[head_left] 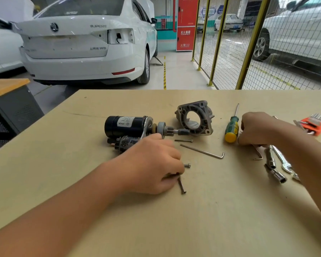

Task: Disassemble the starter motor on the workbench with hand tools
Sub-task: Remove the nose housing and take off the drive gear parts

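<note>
Plywood workbench [63,145] facing white car [85,43]; left grip [152,164] pinches bolt [181,185], right grip [254,128] seemingly curled.

On the tabletop [211,210] the starter motor [127,127] lies left of the detached end housing [194,117], a hex key [202,151] before them, a screwdriver [232,127] to the right, socket wrenches [274,167] before it, and a hex key set [313,125] at far right.
</note>
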